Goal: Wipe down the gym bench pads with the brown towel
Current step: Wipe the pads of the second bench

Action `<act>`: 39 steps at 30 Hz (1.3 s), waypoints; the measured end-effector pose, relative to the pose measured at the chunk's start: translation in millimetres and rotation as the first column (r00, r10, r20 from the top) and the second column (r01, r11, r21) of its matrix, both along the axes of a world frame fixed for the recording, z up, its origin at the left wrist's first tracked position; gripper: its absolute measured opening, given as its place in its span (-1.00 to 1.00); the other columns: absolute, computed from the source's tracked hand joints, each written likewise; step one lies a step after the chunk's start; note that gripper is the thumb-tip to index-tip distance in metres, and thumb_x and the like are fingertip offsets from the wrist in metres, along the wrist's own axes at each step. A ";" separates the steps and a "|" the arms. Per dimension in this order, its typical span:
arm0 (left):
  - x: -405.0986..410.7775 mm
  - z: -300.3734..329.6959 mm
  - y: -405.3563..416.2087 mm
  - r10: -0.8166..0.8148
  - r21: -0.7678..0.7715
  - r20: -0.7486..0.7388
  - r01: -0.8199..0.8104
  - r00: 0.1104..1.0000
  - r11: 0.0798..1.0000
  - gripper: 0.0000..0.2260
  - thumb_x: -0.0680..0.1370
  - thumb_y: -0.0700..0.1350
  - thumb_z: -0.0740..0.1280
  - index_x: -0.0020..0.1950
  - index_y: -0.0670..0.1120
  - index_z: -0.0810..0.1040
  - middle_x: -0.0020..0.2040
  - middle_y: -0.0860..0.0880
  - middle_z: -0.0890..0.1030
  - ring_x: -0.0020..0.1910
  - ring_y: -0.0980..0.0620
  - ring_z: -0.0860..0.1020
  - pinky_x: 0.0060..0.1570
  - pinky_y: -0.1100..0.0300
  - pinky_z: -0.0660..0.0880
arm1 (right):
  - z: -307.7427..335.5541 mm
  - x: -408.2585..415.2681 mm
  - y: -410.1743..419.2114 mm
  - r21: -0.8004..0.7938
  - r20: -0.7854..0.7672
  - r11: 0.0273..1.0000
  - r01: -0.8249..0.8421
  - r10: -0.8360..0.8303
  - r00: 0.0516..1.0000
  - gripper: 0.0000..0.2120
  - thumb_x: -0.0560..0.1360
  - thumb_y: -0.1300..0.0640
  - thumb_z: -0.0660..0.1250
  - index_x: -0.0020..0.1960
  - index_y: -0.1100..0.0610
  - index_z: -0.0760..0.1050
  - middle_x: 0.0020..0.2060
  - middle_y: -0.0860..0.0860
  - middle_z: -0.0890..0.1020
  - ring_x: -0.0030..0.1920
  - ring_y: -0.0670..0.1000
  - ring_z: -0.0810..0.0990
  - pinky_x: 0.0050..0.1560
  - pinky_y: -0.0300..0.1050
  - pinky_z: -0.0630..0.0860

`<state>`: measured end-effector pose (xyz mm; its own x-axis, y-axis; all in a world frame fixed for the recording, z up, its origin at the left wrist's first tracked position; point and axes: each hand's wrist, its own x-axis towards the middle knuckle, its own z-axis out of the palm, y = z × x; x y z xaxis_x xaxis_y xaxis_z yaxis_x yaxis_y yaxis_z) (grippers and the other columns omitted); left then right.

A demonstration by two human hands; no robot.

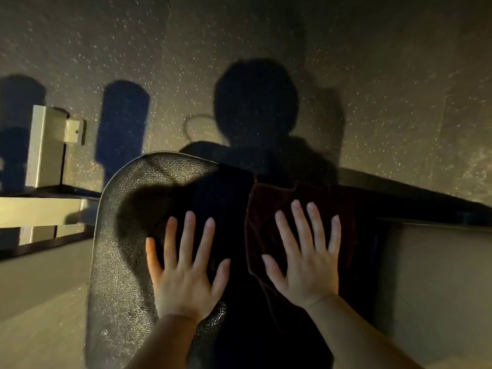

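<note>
The person's own shadow swallows the right side of the bench pad (125, 235) — its edge toward three o'clock cannot be traced. The brown towel (269, 209) lies partly under the right hand (303, 265), its lower end lost in darkness. Both forearms leave the frame at six o'clock.

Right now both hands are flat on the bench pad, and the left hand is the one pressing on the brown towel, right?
Not quite. The head view shows the right hand pressing flat on the towel. The left hand lies flat on the bare pad, beside the towel and not on it. The rest is right: both hands are flat with fingers spread.
</note>
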<state>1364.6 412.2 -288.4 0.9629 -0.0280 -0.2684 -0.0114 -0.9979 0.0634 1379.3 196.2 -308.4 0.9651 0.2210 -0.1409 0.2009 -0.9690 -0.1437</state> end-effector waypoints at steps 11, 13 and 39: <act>-2.4 -0.8 -1.3 -0.009 0.016 0.068 0.008 0.998 1.000 -0.40 0.60 0.25 0.02 0.60 0.04 0.11 0.59 -0.12 0.16 0.54 -0.23 0.14 0.51 -0.19 -0.13 | -2.3 -0.4 -0.7 0.029 0.006 1.000 -0.001 0.001 1.000 -0.29 0.56 -0.28 0.04 0.59 0.04 0.02 0.57 0.13 0.08 0.58 0.18 -0.01 0.51 0.34 -0.12; -2.3 -1.3 -2.0 0.002 0.016 0.065 -0.003 0.998 1.000 -0.41 0.62 0.27 -0.05 0.60 0.04 0.10 0.59 -0.12 0.16 0.55 -0.23 0.13 0.51 -0.19 -0.14 | -2.7 -1.2 -0.9 0.032 0.010 0.999 -0.003 0.003 1.000 -0.28 0.55 -0.28 0.05 0.59 0.03 0.01 0.57 0.12 0.08 0.58 0.18 -0.01 0.51 0.34 -0.11; -42.1 153.7 -101.3 -0.116 -0.395 -0.463 -0.087 0.879 0.915 -0.48 0.64 -0.02 0.25 0.59 0.06 0.20 0.58 0.05 0.19 0.47 -0.02 0.33 0.36 0.07 0.37 | 167.3 -82.7 -60.8 0.050 -0.955 0.003 0.999 -0.294 0.049 -0.65 0.67 0.03 0.18 0.43 0.06 0.37 0.08 0.00 0.54 0.00 0.02 0.57 0.05 -0.12 0.52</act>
<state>1322.4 310.9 -134.7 0.7229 -0.2412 -0.6475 0.1065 -0.8870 0.4493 1296.6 135.5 -141.1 0.2696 -0.1486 -0.9514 -0.9562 0.0756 -0.2827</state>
